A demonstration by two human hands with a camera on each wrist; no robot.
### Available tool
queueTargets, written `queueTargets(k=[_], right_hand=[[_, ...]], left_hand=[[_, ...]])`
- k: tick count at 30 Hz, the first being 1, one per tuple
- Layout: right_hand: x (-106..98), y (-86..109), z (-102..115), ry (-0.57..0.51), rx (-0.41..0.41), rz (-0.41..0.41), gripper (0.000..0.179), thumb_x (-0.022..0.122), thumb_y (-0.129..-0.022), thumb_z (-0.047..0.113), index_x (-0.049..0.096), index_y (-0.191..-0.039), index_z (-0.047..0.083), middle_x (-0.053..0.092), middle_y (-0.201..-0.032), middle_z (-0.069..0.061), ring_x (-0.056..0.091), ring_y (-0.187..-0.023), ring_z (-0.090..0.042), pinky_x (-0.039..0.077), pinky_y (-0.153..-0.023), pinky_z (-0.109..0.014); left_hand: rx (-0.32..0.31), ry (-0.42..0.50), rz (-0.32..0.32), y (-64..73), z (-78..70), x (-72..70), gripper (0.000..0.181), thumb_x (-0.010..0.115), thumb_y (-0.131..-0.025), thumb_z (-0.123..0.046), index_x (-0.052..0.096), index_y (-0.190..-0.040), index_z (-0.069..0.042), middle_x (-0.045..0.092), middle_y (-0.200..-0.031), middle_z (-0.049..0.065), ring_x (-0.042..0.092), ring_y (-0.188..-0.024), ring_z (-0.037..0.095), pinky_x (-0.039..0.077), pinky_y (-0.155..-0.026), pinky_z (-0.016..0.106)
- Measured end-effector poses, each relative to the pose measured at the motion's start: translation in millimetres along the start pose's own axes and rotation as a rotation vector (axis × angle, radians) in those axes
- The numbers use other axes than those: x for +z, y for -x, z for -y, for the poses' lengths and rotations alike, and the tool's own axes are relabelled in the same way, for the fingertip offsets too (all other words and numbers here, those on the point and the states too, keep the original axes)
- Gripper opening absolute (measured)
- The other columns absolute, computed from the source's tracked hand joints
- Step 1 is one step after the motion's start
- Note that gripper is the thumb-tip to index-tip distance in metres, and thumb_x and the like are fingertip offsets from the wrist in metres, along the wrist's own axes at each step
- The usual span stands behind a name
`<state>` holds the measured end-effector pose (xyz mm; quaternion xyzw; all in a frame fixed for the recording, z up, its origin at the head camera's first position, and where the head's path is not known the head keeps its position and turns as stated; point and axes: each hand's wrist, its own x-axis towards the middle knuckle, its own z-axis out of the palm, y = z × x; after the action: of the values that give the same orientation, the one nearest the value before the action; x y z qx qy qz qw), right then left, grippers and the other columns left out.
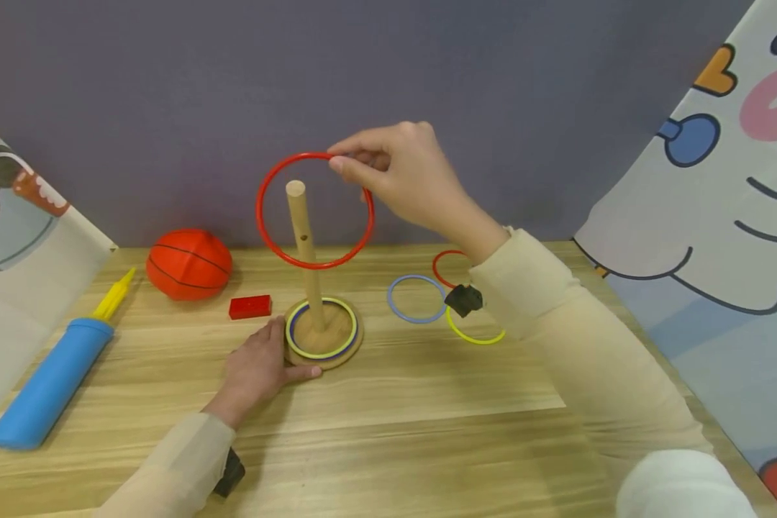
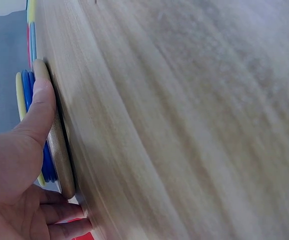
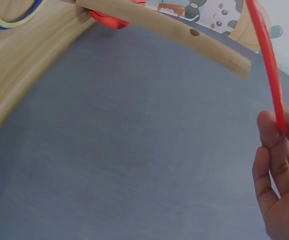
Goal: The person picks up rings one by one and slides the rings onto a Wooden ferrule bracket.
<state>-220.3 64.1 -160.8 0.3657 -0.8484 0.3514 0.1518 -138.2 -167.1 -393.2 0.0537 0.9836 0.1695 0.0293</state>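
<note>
While right hand (image 1: pixel 414 176) pinches red ring (image 1: pixel 317 265), widely spread left hand (image 1: pixel 255 363) grips wooden base (image 1: pixel 329 344).

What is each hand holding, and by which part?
The right hand pinches the raised red ring near its top; the left hand holds the round wooden base by its edge.

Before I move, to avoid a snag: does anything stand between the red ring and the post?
Nothing visible. Your right hand holds the red ring near the top of the post, with open space between ring and post in the right wrist view; your left hand holds the base below.
</note>
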Motion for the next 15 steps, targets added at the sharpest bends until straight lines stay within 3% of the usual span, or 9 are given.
queueTargets(k=[8,15], right_hand=[[22,-4.5,-25,0.032,0.180,-0.006,0.021,0.069,-0.099,0.024,0.079,-0.114,0.012,0.076,-0.087,-0.001,0.071,-0.072,-0.010,0.047,-0.060,-0.022],[47,6.0,-53,0.044,0.263,0.056,0.022,0.067,-0.101,0.025,0.078,-0.114,0.011,0.074,-0.081,0.000,0.069,-0.065,-0.010,0.043,-0.054,-0.023]], left_hand=[[-0.002,-0.002,0.001,-0.5,-0.3,0.9,0.116,0.083,-0.074,-0.063,0.034,-0.147,0.014,0.047,-0.145,0.034,0.051,-0.128,0.050,0.050,-0.092,0.062],[-0.006,-0.025,0.005,0.3,-1.4,-0.4,0.117,0.081,-0.075,-0.064,0.033,-0.147,0.014,0.045,-0.146,0.034,0.050,-0.130,0.050,0.050,-0.093,0.061]])
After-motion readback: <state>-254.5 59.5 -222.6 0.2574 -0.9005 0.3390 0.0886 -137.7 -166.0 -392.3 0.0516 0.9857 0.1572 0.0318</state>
